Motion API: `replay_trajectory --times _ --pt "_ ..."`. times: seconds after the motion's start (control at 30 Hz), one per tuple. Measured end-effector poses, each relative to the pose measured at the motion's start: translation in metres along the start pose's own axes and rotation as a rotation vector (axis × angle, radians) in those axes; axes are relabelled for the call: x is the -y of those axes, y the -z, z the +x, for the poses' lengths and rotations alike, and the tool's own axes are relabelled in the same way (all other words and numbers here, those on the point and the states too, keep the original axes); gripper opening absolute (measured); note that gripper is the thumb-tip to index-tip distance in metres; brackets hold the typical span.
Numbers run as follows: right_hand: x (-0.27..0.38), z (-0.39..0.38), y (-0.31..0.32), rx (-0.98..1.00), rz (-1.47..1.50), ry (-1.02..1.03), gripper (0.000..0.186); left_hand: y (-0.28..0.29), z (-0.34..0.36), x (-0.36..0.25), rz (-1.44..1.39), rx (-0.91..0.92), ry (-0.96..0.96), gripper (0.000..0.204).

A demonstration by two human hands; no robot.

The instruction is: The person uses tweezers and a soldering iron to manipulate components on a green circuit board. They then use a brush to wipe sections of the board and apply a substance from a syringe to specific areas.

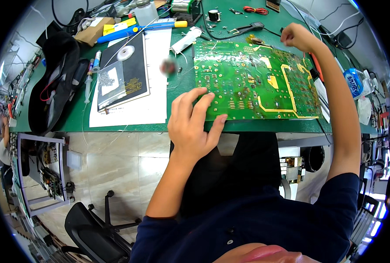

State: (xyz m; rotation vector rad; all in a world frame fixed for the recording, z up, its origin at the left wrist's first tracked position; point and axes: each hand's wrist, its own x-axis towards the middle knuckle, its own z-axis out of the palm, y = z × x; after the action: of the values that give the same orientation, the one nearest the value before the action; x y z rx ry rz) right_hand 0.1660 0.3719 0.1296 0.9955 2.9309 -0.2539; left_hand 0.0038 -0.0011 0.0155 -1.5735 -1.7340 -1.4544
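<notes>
Green workbench [78, 119] bears a glossy green circuit board [252, 81], gold-traced and brown-blotched.

The bare left hand [188, 129], back uppermost, sits at the centre of the frame with its fingers loosely bent and spread toward the upper right. Its thumb [218, 127] stands apart from the index finger, leaving a wide gap. The bare left forearm [169, 188] slants down and leftward to a short navy-blue fabric sleeve [157, 232] at the lower edge.

The bare right hand [301, 37] is at the upper right, fingers curled inward and pointing left; what lies between its fingertips cannot be made out. The long, bare right forearm [336, 92] bows down the right side to a matching navy-blue sleeve [338, 195].
</notes>
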Motion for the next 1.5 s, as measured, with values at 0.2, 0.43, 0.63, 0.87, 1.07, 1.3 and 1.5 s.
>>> replay_trajectory --times 0.2,0.43,0.63,0.87,1.07,1.3,1.5 --pt "-0.006 0.031 -0.012 0.234 -0.043 -0.117 0.013 0.002 0.002 -0.002 -0.015 0.009 0.025 0.038" --pt "-0.004 0.006 -0.008 -0.081 -0.082 0.172 0.019 0.009 -0.001 -0.003 -0.034 0.015 0.047 0.038" --pt "0.01 -0.024 0.002 -0.388 0.114 0.167 0.015 0.007 -0.004 -0.001 -0.075 -0.03 0.042 0.038" --pt "0.093 -0.015 0.01 -0.537 0.289 0.166 0.018 0.011 -0.004 0.002 -0.067 -0.027 0.038 0.039" --pt "0.165 0.036 0.022 -0.377 0.361 0.451 0.027 0.011 0.001 0.001 -0.105 0.004 0.057 0.042" --pt "0.221 0.13 0.016 -0.569 0.088 0.538 0.027 0.015 0.0 0.0 -0.113 0.021 0.069 0.042" --pt "0.238 0.166 0.0 -0.525 0.095 0.502 0.027 0.015 -0.001 0.0 -0.129 0.006 0.076 0.044"
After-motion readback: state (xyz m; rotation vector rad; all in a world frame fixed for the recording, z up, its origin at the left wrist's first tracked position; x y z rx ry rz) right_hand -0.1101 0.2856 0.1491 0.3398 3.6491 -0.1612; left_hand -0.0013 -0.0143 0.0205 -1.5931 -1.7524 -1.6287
